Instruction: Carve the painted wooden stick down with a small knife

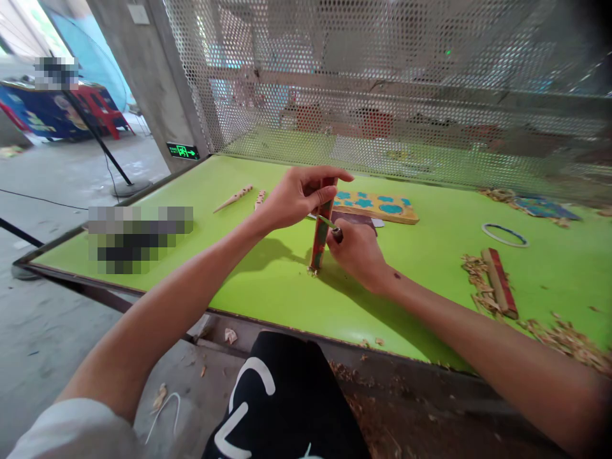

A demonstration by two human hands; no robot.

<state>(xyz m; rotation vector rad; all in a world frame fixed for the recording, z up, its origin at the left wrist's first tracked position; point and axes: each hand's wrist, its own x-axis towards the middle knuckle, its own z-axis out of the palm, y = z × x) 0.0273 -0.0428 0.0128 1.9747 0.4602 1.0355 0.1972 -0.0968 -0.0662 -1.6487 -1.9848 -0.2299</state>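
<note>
A narrow wooden strip with red and green paint (318, 245) stands nearly upright on the green tabletop (268, 280). My left hand (299, 197) grips it near the top, the thumb across its face and the index finger stretched past it. Closed around the dark handle of a carving knife (337, 234) is my right hand (358, 255); the thin blade lies across the strip's middle. A few small shavings (312, 272) gather at the strip's foot. Behind my hands lies a yellow board with blue flower shapes (401, 213), partly hidden.
Another red-edged wooden strip (500, 284) lies at right beside wood shavings (473, 274). Nearby is a white and blue ring (505, 234). Carved pointed sticks (234, 197) rest at left. A perforated metal screen (296, 83) bounds the table's far side.
</note>
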